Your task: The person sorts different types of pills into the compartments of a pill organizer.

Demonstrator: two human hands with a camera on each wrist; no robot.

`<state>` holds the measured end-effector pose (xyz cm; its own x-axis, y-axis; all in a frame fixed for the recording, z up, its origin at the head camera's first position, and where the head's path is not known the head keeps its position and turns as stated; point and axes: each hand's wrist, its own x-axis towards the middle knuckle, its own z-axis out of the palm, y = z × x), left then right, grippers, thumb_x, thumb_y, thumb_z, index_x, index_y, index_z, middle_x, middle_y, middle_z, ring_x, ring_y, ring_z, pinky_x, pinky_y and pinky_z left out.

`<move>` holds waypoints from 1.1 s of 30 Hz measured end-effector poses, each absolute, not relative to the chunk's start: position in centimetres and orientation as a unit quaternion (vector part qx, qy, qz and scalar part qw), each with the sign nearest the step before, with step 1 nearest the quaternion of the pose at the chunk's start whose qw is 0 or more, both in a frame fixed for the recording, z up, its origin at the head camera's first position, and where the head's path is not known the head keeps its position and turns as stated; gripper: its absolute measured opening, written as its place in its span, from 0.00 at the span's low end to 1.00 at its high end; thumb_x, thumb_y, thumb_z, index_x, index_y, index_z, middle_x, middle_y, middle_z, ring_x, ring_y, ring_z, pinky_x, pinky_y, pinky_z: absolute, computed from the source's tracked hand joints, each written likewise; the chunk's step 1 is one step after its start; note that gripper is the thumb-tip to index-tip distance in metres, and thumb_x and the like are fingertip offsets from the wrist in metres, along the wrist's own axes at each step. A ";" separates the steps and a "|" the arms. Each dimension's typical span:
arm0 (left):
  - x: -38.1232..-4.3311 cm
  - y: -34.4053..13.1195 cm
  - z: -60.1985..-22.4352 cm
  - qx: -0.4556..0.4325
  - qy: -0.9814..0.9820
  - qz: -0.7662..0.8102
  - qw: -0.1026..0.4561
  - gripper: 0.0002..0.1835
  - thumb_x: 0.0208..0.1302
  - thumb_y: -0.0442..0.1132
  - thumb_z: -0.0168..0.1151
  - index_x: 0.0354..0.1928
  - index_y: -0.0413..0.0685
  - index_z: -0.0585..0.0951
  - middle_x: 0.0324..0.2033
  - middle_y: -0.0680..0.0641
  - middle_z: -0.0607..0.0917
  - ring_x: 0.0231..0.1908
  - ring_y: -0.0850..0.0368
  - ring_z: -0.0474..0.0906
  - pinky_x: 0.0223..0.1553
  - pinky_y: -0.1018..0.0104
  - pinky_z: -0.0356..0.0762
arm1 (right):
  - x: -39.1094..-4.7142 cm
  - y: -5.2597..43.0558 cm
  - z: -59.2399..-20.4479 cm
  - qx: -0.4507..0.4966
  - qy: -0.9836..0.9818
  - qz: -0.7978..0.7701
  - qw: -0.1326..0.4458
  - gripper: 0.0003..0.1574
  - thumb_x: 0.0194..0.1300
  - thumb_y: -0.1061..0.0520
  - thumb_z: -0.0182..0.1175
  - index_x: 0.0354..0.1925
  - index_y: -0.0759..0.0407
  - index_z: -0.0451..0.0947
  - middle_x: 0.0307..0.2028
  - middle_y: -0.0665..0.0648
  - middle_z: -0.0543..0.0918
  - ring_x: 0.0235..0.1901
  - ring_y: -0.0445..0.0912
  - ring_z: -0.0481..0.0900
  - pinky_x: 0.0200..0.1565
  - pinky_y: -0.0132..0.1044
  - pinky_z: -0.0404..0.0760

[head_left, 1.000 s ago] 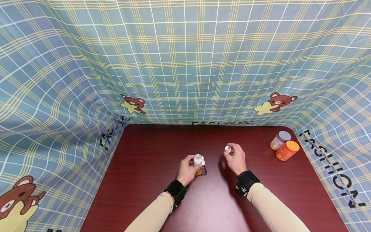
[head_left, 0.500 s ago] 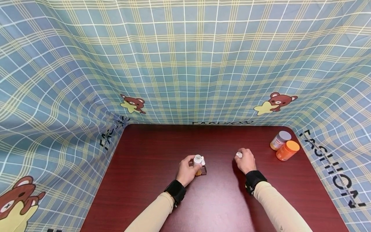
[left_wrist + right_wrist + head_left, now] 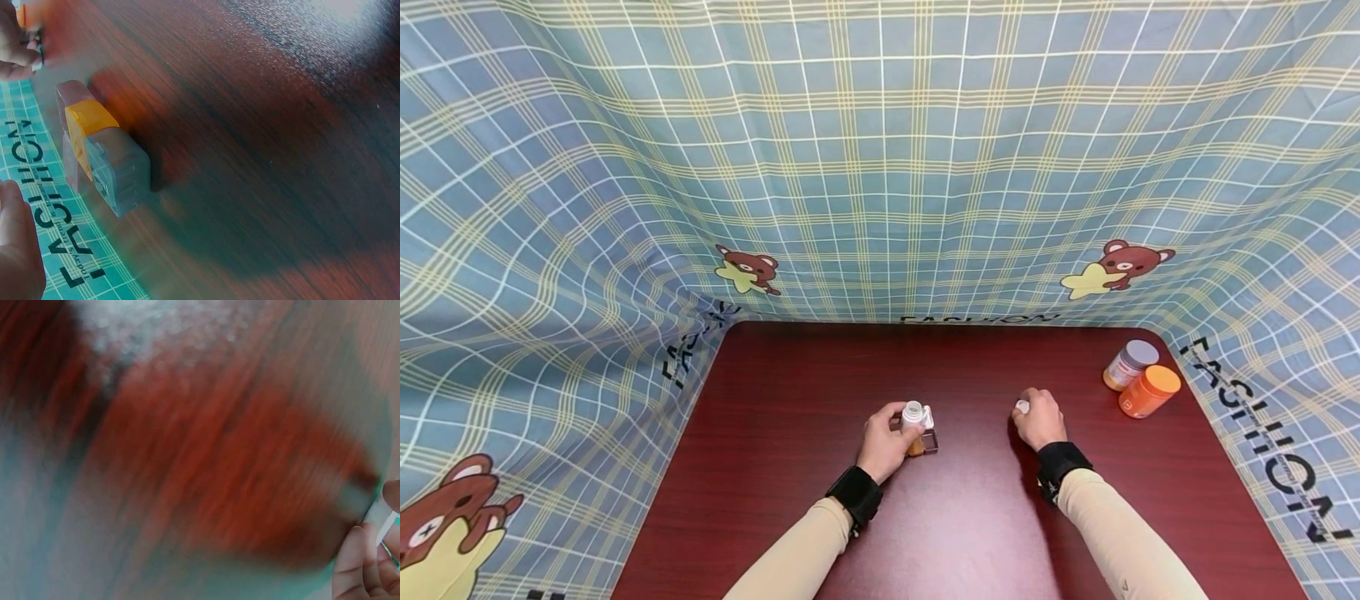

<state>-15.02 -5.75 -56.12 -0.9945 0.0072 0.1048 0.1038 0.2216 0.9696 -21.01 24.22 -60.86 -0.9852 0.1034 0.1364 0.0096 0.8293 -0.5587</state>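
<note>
My left hand (image 3: 883, 442) grips a small white bottle (image 3: 913, 414) whose uncapped mouth faces up. Right beside and below the bottle is a small box with coloured compartments (image 3: 931, 440), partly covered by the hand. The left wrist view shows this box (image 3: 103, 147) on the table in purple, orange and blue-grey sections, with the left fingers (image 3: 19, 244) at the left edge. Further right, my right hand (image 3: 1039, 419) pinches a small white cap (image 3: 1022, 406) low over the tabletop. In the right wrist view, the cap (image 3: 379, 515) shows between thumb and fingers.
Two jars stand at the table's back right, one with a grey lid (image 3: 1131, 365) and one orange (image 3: 1150, 392). The dark red table (image 3: 805, 375) is bordered by a checked cloth (image 3: 880, 167) behind and at both sides.
The right hand has moved right and slightly toward me with the cap, down near the tabletop. The left hand keeps the bottle in about the same place.
</note>
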 end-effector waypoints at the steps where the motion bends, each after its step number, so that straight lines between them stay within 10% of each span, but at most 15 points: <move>1: -15.0 -5.8 -56.2 -0.035 -0.781 -0.623 0.038 0.20 0.51 0.31 0.72 0.48 0.40 0.80 0.42 0.37 0.82 0.35 0.50 0.83 0.33 0.68 0.81 | -21.0 24.2 -60.9 -0.029 -0.953 0.289 0.081 0.19 0.51 0.61 0.62 0.43 0.67 0.77 0.41 0.69 0.75 0.37 0.64 0.76 0.37 0.57 0.75; 18: -14.9 -5.8 -55.8 -0.024 -0.778 -0.627 0.027 0.20 0.51 0.31 0.72 0.48 0.41 0.81 0.42 0.38 0.82 0.36 0.50 0.84 0.34 0.67 0.82 | -21.0 24.0 -61.1 -0.050 -0.952 0.289 0.083 0.24 0.53 0.49 0.66 0.44 0.63 0.76 0.43 0.67 0.74 0.39 0.64 0.76 0.38 0.57 0.74; 33: -14.8 -5.7 -55.8 -0.034 -0.782 -0.621 0.043 0.20 0.50 0.30 0.72 0.47 0.40 0.81 0.41 0.37 0.82 0.34 0.50 0.84 0.32 0.68 0.82 | -20.8 21.3 -58.1 0.006 -0.914 0.340 0.219 0.23 0.56 0.49 0.65 0.44 0.64 0.77 0.42 0.63 0.76 0.46 0.58 0.70 0.47 0.52 0.70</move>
